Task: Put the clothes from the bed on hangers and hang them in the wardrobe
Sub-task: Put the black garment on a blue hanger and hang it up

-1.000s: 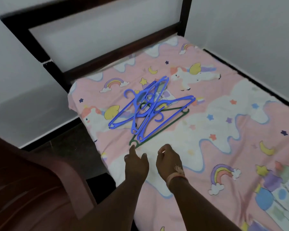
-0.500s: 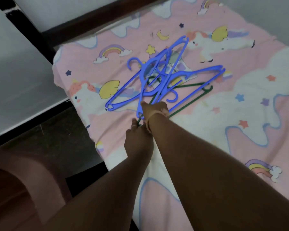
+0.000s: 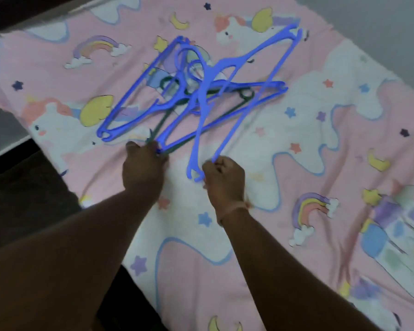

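Observation:
A tangle of blue plastic hangers [image 3: 153, 91] with a green hanger [image 3: 225, 113] under them lies on the bed's pink unicorn sheet [image 3: 320, 163]. My right hand [image 3: 222, 180] grips the near end of one blue hanger [image 3: 249, 91], which stretches away toward the top right across the pile. My left hand [image 3: 144, 168] grips the near corner of the pile, where a blue hanger end and the green hanger meet. No clothes show in this view, and no wardrobe either.
The bed's left edge drops to a dark floor [image 3: 22, 187]. A dark wooden bed frame [image 3: 22, 13] runs along the top left. A pale wall [image 3: 380, 25] borders the bed at top right. A thin band circles my right wrist.
Both hands reached from the bare sheet to the hanger pile and took hold. My right hand has drawn one blue hanger toward me, away from the others, while the view moved closer.

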A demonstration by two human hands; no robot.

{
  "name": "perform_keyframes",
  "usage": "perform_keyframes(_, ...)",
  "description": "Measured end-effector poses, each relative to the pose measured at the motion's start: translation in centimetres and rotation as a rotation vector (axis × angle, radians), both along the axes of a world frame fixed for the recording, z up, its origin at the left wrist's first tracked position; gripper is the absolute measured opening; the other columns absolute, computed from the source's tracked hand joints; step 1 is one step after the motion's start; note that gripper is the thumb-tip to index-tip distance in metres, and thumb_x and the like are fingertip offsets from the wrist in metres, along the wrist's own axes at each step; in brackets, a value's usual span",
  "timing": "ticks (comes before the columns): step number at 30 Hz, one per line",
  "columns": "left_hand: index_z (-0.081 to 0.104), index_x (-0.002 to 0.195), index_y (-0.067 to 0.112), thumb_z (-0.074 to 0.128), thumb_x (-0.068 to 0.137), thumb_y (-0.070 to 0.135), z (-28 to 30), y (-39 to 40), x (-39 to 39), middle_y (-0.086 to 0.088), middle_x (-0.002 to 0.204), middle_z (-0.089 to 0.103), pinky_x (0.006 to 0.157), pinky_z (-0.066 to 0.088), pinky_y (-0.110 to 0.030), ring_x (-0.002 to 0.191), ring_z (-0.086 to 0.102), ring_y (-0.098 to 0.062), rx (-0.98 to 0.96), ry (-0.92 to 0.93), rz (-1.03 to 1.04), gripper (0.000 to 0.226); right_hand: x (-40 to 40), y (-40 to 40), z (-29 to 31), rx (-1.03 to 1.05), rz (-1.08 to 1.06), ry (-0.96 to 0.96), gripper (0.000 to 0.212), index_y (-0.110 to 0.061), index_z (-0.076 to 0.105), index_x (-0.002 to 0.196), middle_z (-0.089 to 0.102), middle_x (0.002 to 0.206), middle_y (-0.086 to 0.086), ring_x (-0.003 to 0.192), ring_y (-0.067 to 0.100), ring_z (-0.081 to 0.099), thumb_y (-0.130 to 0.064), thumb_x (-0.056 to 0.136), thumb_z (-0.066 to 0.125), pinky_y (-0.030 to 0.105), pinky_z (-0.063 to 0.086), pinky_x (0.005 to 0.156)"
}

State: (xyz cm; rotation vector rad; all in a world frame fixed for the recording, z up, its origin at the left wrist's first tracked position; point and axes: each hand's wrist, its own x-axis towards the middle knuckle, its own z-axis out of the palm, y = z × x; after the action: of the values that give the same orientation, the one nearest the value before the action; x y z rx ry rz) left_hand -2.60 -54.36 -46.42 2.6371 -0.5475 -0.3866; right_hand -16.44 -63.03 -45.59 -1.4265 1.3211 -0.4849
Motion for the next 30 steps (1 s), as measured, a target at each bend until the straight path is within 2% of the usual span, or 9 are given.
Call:
perform_keyframes(4, 0.048, 0.141, 0.019, 0.055, 0.099, 0.034, -0.7, -1.4, -5.8, -0.018, 0.139, 0.043, 0.083, 0.053, -0.050, 0.102, 0.061, -0.043, -0.072, -0.148, 0.241, 0.045, -9.5, 2.4, -0.2, -0.016, -0.084, 0.027, 0.027, -0.006, 0.054, 0.068, 0.057, 0.060, 0.012, 0.054, 0.026, 0.056, -0.026, 0.081, 0.065, 0.048, 0.052, 0.057)
perform_keyframes(7, 0.066, 0.109, 0.016, 0.040, 0.104, 0.042, -0.2, -2.5, -11.6, -0.014, 0.104, 0.068, 0.072, 0.052, -0.047, 0.093, 0.064, -0.041, -0.149, -0.231, 0.121, 0.037, -12.7, 4.9, -1.0, -0.020, -0.131, 0.066, 0.028, -0.014, 0.055, 0.068, 0.058, 0.060, 0.003, 0.061, 0.032, 0.058, -0.039, 0.078, 0.061, 0.050, 0.052, 0.060)
perform_keyframes(10, 0.066, 0.092, 0.021, 0.034, 0.103, 0.058, 0.9, -3.8, -16.7, -0.001, 0.087, 0.072, 0.072, 0.049, -0.039, 0.090, 0.066, -0.033, -0.210, 0.081, -0.036, 0.050, -14.2, 6.4, -1.6, 0.019, -0.160, 0.060, 0.025, -0.017, 0.055, 0.066, 0.059, 0.060, -0.001, 0.057, 0.021, 0.057, -0.034, 0.083, 0.063, 0.044, 0.051, 0.057)
perform_keyframes(13, 0.063, 0.097, 0.022, 0.050, 0.100, 0.052, 0.5, -4.2, -20.6, -0.002, 0.091, 0.069, 0.076, 0.046, -0.038, 0.094, 0.064, -0.032, -0.165, 0.219, -0.138, 0.033, -15.6, 7.0, -2.6, 0.010, -0.178, 0.125, 0.025, -0.020, 0.054, 0.065, 0.058, 0.060, -0.005, 0.054, 0.006, 0.046, -0.017, 0.087, 0.065, 0.027, 0.039, 0.055)
perform_keyframes(16, 0.064, 0.122, 0.021, 0.052, 0.101, 0.032, 0.2, -3.5, -23.1, -0.005, 0.107, 0.069, 0.085, 0.050, -0.041, 0.105, 0.064, -0.030, -0.169, 0.229, -0.236, 0.027, -17.0, 7.0, -2.4, -0.001, -0.240, 0.173, 0.025, -0.021, 0.052, 0.064, 0.055, 0.058, -0.009, 0.052, 0.004, 0.042, -0.016, 0.087, 0.062, 0.023, 0.036, 0.054)
perform_keyframes(20, 0.067, 0.120, 0.018, 0.049, 0.104, 0.032, -0.7, -2.3, -24.7, -0.005, 0.103, 0.068, 0.082, 0.049, -0.040, 0.101, 0.064, -0.029, -0.097, 0.206, -0.396, 0.028, -20.1, 6.3, -1.6, 0.002, -0.249, 0.271, 0.034, -0.021, 0.045, 0.059, 0.049, 0.053, -0.006, 0.052, 0.011, 0.045, -0.021, 0.085, 0.065, 0.034, 0.040, 0.055)
perform_keyframes(22, 0.066, 0.117, 0.016, 0.052, 0.102, 0.033, -0.9, -1.7, -25.1, -0.005, 0.102, 0.069, 0.080, 0.049, -0.040, 0.100, 0.063, -0.030, -0.056, 0.194, -0.453, 0.026, -21.7, 6.0, -1.4, 0.062, -0.164, 0.316, 0.025, -0.018, 0.055, 0.064, 0.060, 0.061, -0.003, 0.062, 0.020, 0.058, -0.026, 0.084, 0.067, 0.037, 0.048, 0.063)
perform_keyframes(26, 0.064, 0.122, 0.020, 0.053, 0.102, 0.039, 0.2, -1.4, -26.1, -0.005, 0.108, 0.067, 0.080, 0.054, -0.040, 0.101, 0.065, -0.028, 0.099, 0.086, -0.462, 0.030, -23.7, 6.1, -1.2, 0.099, -0.086, 0.362, 0.026, -0.016, 0.065, 0.086, 0.068, 0.082, -0.002, 0.077, 0.017, 0.059, -0.041, 0.092, 0.065, 0.027, 0.039, 0.066)
perform_keyframes(30, 0.062, 0.125, 0.013, 0.056, 0.100, 0.030, 2.1, -2.7, -27.8, -0.012, 0.113, 0.066, 0.077, 0.053, -0.044, 0.102, 0.063, -0.034, 0.110, -0.118, -0.462, 0.031, -26.0, 5.6, -0.2, -0.009, -0.143, 0.473, 0.034, -0.018, 0.053, 0.079, 0.064, 0.076, 0.004, 0.078, 0.027, 0.062, -0.045, 0.100, 0.050, 0.032, 0.038, 0.062)
